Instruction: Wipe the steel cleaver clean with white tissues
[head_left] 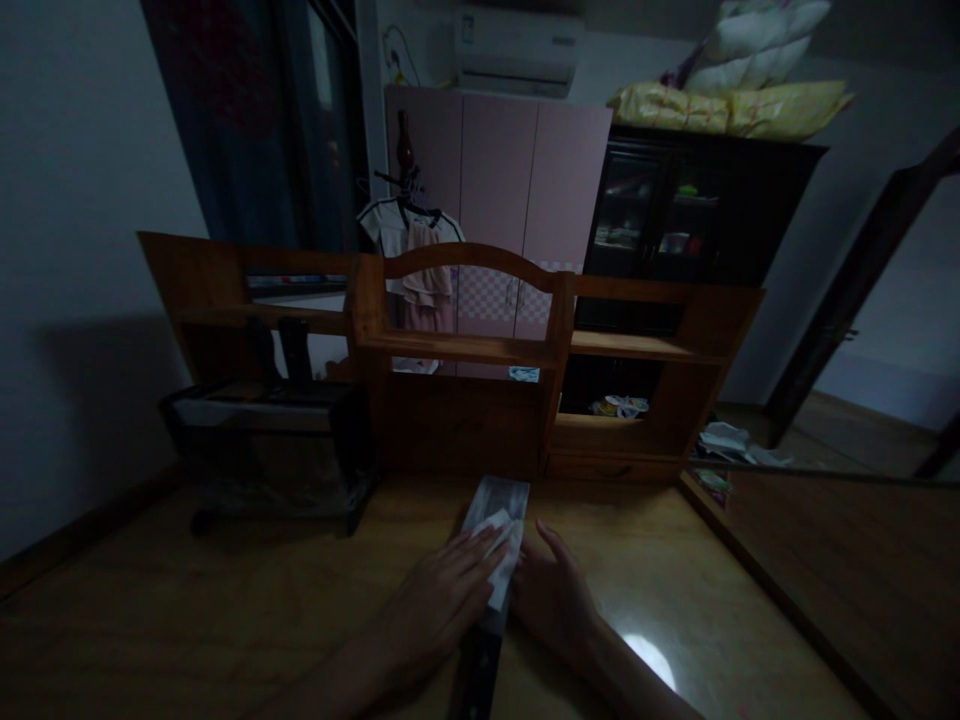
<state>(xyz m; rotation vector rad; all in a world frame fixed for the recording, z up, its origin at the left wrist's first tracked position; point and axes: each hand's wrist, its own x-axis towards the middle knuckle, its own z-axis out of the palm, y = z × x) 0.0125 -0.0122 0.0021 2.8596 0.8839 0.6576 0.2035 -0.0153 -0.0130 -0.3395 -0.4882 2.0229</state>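
A broad-bladed kitchen knife (496,492) lies in front of me, its dark handle (480,672) pointing toward me and its blade away. My left hand (448,592) presses a crumpled white tissue (504,570) onto the blade, with its fingers laid across the paper. On the other side, my right hand (553,590) is against the blade's right edge near the tissue. Its thumb sticks up and its fingers curl in at the blade, where their tips are hidden. Left of the hands stands a dark knife block (262,460) with black handles (295,348) rising from it.
Wooden tabletop (300,610) stretches beneath everything, with a bright reflection (649,660) at lower right. A low wooden shelf unit (465,425) stands along the back. Beyond are hanging clothes (427,260), a pink wardrobe (496,180) and a dark cabinet (750,220). The room is dim.
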